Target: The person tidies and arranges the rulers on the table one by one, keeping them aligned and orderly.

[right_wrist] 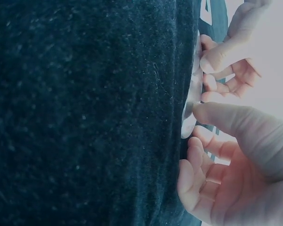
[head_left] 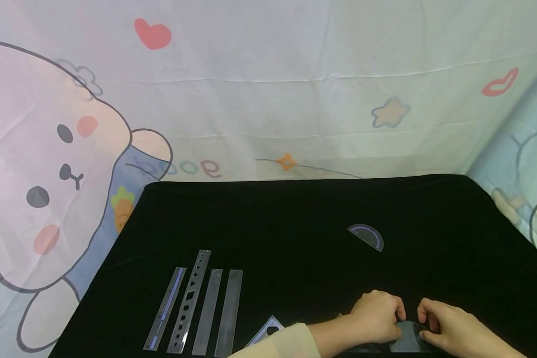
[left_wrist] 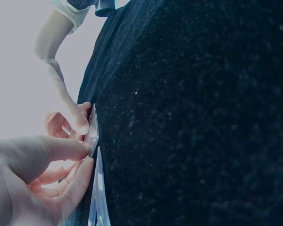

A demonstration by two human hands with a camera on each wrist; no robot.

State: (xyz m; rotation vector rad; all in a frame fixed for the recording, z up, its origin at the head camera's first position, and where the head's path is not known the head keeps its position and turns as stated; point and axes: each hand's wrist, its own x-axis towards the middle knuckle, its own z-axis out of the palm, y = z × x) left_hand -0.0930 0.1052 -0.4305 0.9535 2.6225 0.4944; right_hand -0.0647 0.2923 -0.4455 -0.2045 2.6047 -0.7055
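Observation:
A clear semicircular protractor (head_left: 409, 338) lies low on the black cloth at the near right, between both hands. My left hand (head_left: 378, 315) pinches its left side, thumb and index finger at the edge in the left wrist view. From the right, my right hand (head_left: 456, 325) holds the other side, its thumb (right_wrist: 205, 113) on the protractor's face in the right wrist view. The fingers partly hide its outline, and no markings can be read. A set square (head_left: 268, 328) with a purple edge and a dark hole lies left of the left forearm, partly covered by the sleeve.
Several clear straight rulers (head_left: 206, 313) lie side by side at the left, one with cut-out shapes. A smaller protractor (head_left: 368, 236) with a purple arc lies farther back. Beneath the left forearm, another clear piece (head_left: 362, 348) shows partly. A printed curtain (head_left: 268, 99) hangs behind the table.

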